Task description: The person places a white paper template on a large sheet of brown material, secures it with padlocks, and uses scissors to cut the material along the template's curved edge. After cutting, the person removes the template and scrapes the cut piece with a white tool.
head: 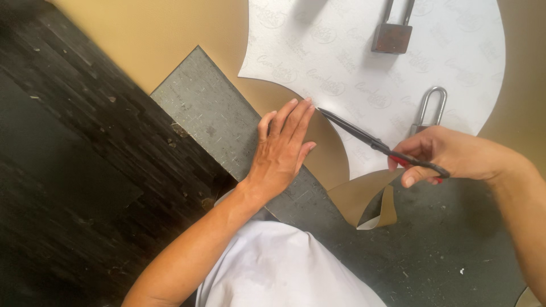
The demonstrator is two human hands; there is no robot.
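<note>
A: Entry. Right hand is closed through the handles of the scissors. The blades look nearly closed, and the tip touches the curved cut edge of the white sheet.

B: Axis?

A: The scissors run from lower right to upper left, away from the right hand. The tip ends just beside the left fingertips.

B: Left hand?

A: Flat and open, fingers together, gripping nothing. It presses down on the tan sheet where that lies over the grey board. It is the nearer hand to the blade tip.

B: Surface?

A: Grey speckled board set diagonally, with dark wood to the left. Two padlocks rest on the white sheet, and the lower one is partly hidden behind the right hand. A cut tan strip curls below the scissors.

B: Room?

A: Only the bench surface and the person's white clothing show.
</note>
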